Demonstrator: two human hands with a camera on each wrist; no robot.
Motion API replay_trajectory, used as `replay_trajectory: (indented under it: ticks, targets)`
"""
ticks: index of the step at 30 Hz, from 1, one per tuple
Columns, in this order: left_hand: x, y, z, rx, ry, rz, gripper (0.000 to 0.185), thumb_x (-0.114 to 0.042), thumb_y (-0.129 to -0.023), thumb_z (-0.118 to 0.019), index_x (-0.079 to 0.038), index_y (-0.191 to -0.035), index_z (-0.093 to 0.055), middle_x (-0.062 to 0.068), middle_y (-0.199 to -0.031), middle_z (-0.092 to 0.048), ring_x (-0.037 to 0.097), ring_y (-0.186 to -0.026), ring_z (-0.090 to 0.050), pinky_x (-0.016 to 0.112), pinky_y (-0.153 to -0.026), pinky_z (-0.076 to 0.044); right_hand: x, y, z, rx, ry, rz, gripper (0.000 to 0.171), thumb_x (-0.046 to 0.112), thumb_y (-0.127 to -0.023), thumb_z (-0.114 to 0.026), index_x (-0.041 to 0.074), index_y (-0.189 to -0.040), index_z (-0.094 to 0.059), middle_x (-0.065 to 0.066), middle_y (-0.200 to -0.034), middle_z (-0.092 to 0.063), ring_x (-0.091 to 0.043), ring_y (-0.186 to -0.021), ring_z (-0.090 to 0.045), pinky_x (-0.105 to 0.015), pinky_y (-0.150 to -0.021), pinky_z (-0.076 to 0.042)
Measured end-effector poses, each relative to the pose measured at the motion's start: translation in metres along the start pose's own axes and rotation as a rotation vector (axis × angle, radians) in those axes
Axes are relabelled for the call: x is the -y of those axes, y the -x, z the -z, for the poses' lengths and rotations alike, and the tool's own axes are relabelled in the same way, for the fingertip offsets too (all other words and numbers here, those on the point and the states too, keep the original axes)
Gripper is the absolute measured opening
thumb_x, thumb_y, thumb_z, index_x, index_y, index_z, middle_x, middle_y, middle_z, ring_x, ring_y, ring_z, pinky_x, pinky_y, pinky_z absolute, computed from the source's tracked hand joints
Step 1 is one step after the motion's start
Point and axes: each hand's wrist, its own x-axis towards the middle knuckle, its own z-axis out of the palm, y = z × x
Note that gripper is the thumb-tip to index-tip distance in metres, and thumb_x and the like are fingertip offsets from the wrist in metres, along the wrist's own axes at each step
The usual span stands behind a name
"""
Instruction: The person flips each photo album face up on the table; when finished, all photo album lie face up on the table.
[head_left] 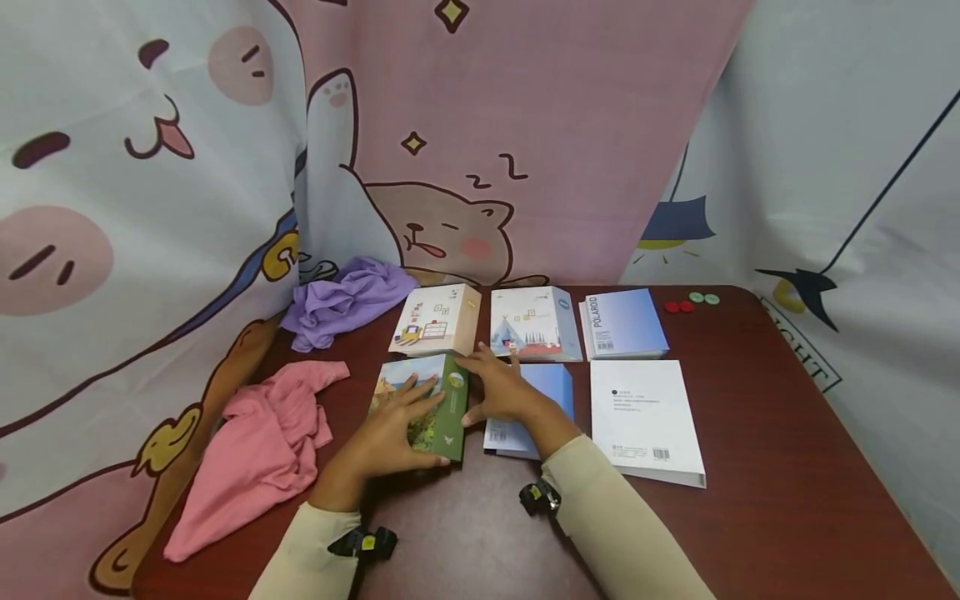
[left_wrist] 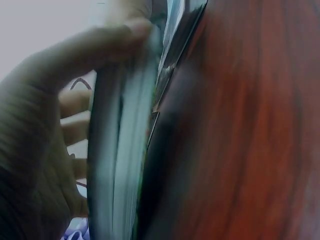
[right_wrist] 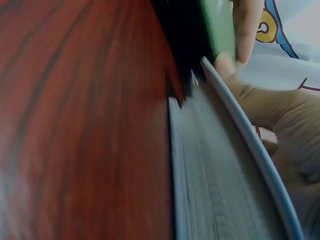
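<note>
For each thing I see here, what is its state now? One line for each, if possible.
green book: closed, flat on the table, under the left hand
right hand: fingers at the green book's spine, resting over a blue book
white book: closed, lying flat
POLAROID book: closed, flat
two illustrated books: closed, side by side
pink cloth: crumpled
purple cloth: crumpled

A purple cloth (head_left: 347,301) and a pink cloth (head_left: 257,450) lie at the table's (head_left: 787,467) left. Three books line the back; a white book (head_left: 645,419) lies right. Red and green discs (head_left: 691,302) sit beyond.
</note>
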Motion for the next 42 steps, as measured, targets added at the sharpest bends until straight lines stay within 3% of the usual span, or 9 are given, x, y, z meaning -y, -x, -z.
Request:
replay_trajectory:
  ticks: [7,14,18,22,25,29,32,37,42]
  targets:
    - [0.003,0.005,0.009,-0.092,0.196,-0.099,0.099,-0.037,-0.076,-0.101,-0.009,-0.160,-0.056,0.015,-0.175,-0.043,0.054,-0.161,-0.036,0.077,-0.124,-0.031,-0.008,0.004,0.006,-0.043,-0.218,0.151,0.107,0.028,-0.081,-0.098,0.006,-0.168,-0.041,-0.020,-0.169,-0.041,-0.044,-0.155,-0.047,-0.061,-0.124,-0.045]
    - [0.008,0.005,0.012,-0.205,0.378,-0.203,0.098,-0.014,-0.075,-0.101,-0.002,-0.160,-0.054,0.022,-0.171,-0.045,0.045,-0.156,-0.047,0.022,-0.127,-0.035,-0.001,0.009,0.004,-0.051,-0.586,0.152,0.115,0.012,-0.088,-0.090,0.005,-0.175,-0.016,-0.023,-0.178,-0.026,-0.047,-0.151,-0.053,-0.048,-0.114,-0.056]
    - [0.008,0.004,0.013,-0.241,0.500,-0.243,0.095,-0.003,-0.077,-0.097,0.003,-0.160,-0.051,0.027,-0.172,-0.042,0.033,-0.159,-0.045,0.024,-0.124,-0.041,0.007,0.014,0.001,-0.032,-0.679,0.163,0.110,0.026,-0.096,-0.078,0.006,-0.176,-0.006,-0.025,-0.178,-0.028,-0.047,-0.155,-0.048,-0.047,-0.113,-0.056]
    - [0.004,0.003,0.011,-0.245,0.630,-0.258,0.092,0.009,-0.080,-0.090,0.008,-0.161,-0.045,0.029,-0.175,-0.035,0.017,-0.161,-0.042,0.034,-0.119,-0.050,0.016,0.017,-0.001,-0.061,-0.660,0.208,0.101,0.044,-0.100,-0.069,0.009,-0.176,-0.013,-0.021,-0.177,-0.034,-0.044,-0.155,-0.048,-0.049,-0.118,-0.052]
    - [0.002,0.003,0.009,-0.253,0.716,-0.267,0.092,0.017,-0.082,-0.083,0.012,-0.162,-0.040,0.030,-0.175,-0.032,0.013,-0.156,-0.049,0.035,-0.113,-0.056,0.023,0.019,-0.003,-0.112,-0.583,0.224,0.101,0.055,-0.099,-0.068,0.014,-0.176,-0.017,-0.018,-0.178,-0.033,-0.041,-0.157,-0.048,-0.053,-0.120,-0.050]
    - [0.000,0.004,0.009,-0.274,0.846,-0.316,0.093,0.024,-0.083,-0.075,0.015,-0.164,-0.031,0.036,-0.172,-0.032,0.015,-0.148,-0.059,0.031,-0.110,-0.058,0.031,0.022,-0.006,-0.169,-0.472,0.257,0.106,0.062,-0.097,-0.072,0.016,-0.176,-0.018,-0.015,-0.180,-0.029,-0.038,-0.164,-0.036,-0.058,-0.128,-0.040]
    - [-0.002,0.005,0.012,-0.272,0.943,-0.369,0.096,0.025,-0.084,-0.070,0.016,-0.166,-0.022,0.039,-0.172,-0.028,0.019,-0.152,-0.056,0.032,-0.113,-0.056,0.037,0.022,-0.007,-0.202,-0.431,0.290,0.105,0.061,-0.097,-0.074,0.018,-0.176,-0.021,-0.009,-0.182,-0.024,-0.033,-0.168,-0.026,-0.059,-0.133,-0.031]
    - [-0.003,0.005,0.014,-0.253,1.020,-0.408,0.101,0.011,-0.093,-0.075,0.013,-0.169,-0.009,0.026,-0.179,-0.024,0.021,-0.163,-0.042,0.031,-0.122,-0.048,0.045,0.022,-0.007,-0.209,-0.377,0.268,0.097,0.053,-0.099,-0.077,0.024,-0.175,-0.024,-0.003,-0.184,-0.018,-0.030,-0.171,-0.019,-0.062,-0.134,-0.027]
    - [0.000,0.007,0.013,-0.274,0.936,-0.353,0.107,-0.011,-0.096,-0.084,0.007,-0.172,-0.011,0.019,-0.181,-0.025,0.013,-0.165,-0.035,0.024,-0.130,-0.034,0.051,0.021,-0.012,-0.183,-0.299,0.178,0.095,0.048,-0.100,-0.079,0.031,-0.175,-0.024,-0.012,-0.185,-0.010,-0.043,-0.168,-0.021,-0.070,-0.129,-0.031]
